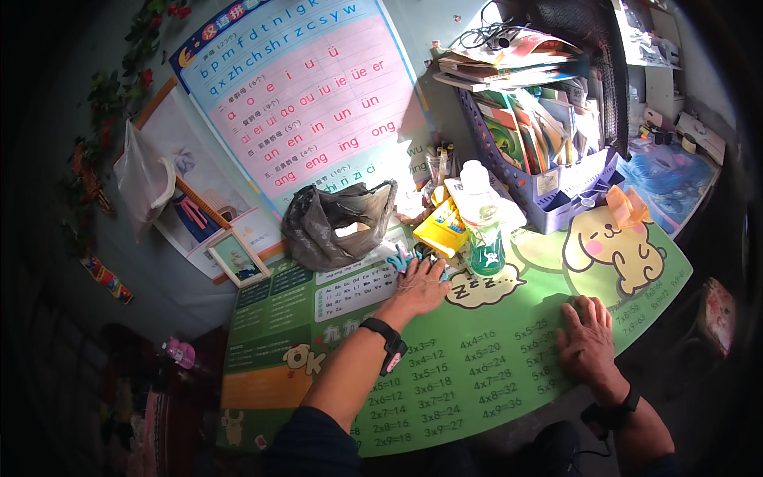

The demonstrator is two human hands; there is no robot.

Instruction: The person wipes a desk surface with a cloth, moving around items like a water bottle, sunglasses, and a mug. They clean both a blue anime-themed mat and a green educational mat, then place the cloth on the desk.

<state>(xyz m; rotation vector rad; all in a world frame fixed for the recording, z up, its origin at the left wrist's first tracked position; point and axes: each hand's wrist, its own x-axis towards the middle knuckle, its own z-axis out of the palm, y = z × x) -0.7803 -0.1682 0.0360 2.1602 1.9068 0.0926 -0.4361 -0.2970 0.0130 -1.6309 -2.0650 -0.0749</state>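
My left hand reaches across the green printed desk mat. Its fingers lie over a small teal object with dark bits around it; whether they grip it is hidden. Just right of that hand stands a bottle with a pale top and green lower part. A yellow open box with small blue and yellow pieces leans behind the hand. To its left sits a crumpled black plastic bag with something white inside. My right hand rests palm down near the mat's right front edge, holding nothing.
A purple basket packed with books stands at the back right, with more books stacked above. A crumpled orange tissue lies near it. At the back left is a small picture frame. A letter poster covers the wall.
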